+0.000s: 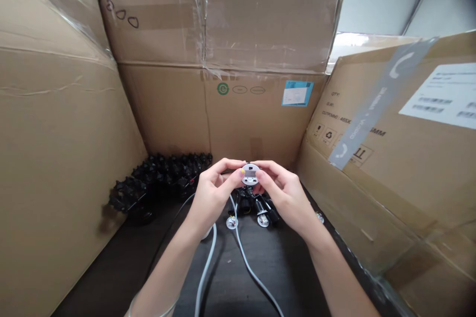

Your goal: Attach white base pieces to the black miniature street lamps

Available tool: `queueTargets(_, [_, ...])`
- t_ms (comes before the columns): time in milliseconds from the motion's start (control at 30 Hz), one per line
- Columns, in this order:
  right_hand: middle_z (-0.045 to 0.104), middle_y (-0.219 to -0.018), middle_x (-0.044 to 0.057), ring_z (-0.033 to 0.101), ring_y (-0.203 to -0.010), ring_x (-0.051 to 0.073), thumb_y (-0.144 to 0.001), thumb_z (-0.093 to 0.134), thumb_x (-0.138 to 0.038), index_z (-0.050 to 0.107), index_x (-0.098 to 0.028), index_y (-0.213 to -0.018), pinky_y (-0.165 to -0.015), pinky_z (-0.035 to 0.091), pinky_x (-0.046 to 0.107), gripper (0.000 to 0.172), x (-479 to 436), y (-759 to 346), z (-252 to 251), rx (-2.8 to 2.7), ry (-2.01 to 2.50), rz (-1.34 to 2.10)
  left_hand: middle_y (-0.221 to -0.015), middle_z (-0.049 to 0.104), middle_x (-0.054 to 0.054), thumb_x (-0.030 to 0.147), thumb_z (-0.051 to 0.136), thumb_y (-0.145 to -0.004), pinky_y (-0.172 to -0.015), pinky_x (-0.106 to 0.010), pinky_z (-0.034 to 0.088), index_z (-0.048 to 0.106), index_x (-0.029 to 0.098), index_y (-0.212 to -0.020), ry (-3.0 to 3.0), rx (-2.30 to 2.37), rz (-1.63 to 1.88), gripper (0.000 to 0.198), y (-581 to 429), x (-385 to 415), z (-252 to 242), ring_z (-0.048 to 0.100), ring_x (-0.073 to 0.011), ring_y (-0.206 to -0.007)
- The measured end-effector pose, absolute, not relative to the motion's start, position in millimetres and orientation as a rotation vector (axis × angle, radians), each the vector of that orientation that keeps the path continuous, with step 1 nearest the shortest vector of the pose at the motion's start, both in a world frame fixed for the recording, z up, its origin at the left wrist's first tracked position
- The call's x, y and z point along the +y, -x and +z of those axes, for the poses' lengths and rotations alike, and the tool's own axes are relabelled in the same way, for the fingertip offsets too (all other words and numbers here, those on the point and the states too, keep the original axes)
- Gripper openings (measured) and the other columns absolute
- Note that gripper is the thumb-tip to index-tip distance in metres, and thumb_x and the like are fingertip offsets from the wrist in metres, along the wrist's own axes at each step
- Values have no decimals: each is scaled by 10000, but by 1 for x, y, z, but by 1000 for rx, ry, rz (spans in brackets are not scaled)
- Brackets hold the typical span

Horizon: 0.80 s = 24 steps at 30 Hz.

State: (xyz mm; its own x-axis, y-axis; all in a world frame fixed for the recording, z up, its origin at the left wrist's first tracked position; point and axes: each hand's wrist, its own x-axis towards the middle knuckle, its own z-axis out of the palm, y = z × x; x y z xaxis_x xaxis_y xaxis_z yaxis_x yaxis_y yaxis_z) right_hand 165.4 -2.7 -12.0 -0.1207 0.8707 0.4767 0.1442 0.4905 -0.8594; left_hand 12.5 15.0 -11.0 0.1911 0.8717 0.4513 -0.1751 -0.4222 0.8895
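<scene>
Inside a bay walled by cardboard cartons, on a dark tabletop: the left hand and right hand hold a round white plastic disc between them, raised above the tabletop, with a small dark rectangular opening in its upward face. Fingers of both hands are curled together and clamped on the disc's rim, thumbs closing on it from either side. Directly below the hands lies a small cluster of black lamp-holder-like fittings, with two white rings on the table at its front edge; exact type too small to confirm. A white cable runs from beneath the hands toward the wearer in a long loop; its upper end is hidden, so any link to the disc cannot be read. Left of the hands, a heap of black spiked parts sits against the rear carton. Left carton and right carton flank the table; the rear one carries a blue-and-white label, the right one grey tape.
</scene>
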Motion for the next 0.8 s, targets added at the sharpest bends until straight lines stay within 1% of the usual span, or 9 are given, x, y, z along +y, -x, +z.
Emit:
queueTargets(100, [643, -868, 36, 610, -737, 147, -879, 509, -364, 592, -187, -1033, -674, 512, 261, 249, -3, -166, -13, -1612, 910, 763, -881, 666, -29, 291, 666, -756, -686, -214, 551, 630, 149, -858, -1534, 716, 1435, 179, -14, 13, -10, 654, -133, -767])
queueTargets(200, [635, -872, 39, 612, -802, 171, -878, 507, -356, 586, -197, -1037, -698, 511, 280, 238, -3, -166, -15, -1642, 935, 723, -895, 644, -24, 285, 683, -729, -636, -218, 549, 611, 154, -822, -1523, 729, 1445, 176, -15, 13, -11, 646, -133, -744])
queueTargets(367, [626, -877, 31, 607, -812, 172, -883, 504, -328, 575, -209, -1018, -718, 500, 286, 193, -5, -164, -16, -1684, 933, 663, -830, 624, -18, 225, 688, -712, -672, -226, 529, 616, 157, -752, -1593, 702, 1540, 107, -16, 12, -11, 624, -135, -762])
queueTargets(533, [631, -917, 35, 601, -835, 172, -883, 511, -299, 580, -202, -996, -741, 488, 283, 165, -5, -165, -15, -1690, 908, 621, -797, 603, -23, 226, 697, -696, -638, -232, 523, 628, 149, -686, -1581, 702, 1592, 104, -19, 10, -11, 617, -144, -749])
queueTargets(700, [627, -958, 34, 595, -861, 169, -873, 539, -315, 567, -212, -1036, -767, 485, 287, 195, -3, -170, -13, -1697, 870, 691, -918, 618, -43, 238, 681, -721, -618, -239, 547, 656, 156, -747, -1503, 638, 1532, 90, -19, 11, -13, 624, -160, -808])
queueTargets(800, [624, -934, 31, 595, -882, 177, -859, 560, -340, 562, -225, -1054, -788, 487, 300, 226, -2, -173, -12, -1694, 865, 726, -1015, 619, -51, 234, 642, -766, -647, -225, 549, 662, 169, -799, -1509, 595, 1491, 76, -16, 12, -14, 617, -164, -884])
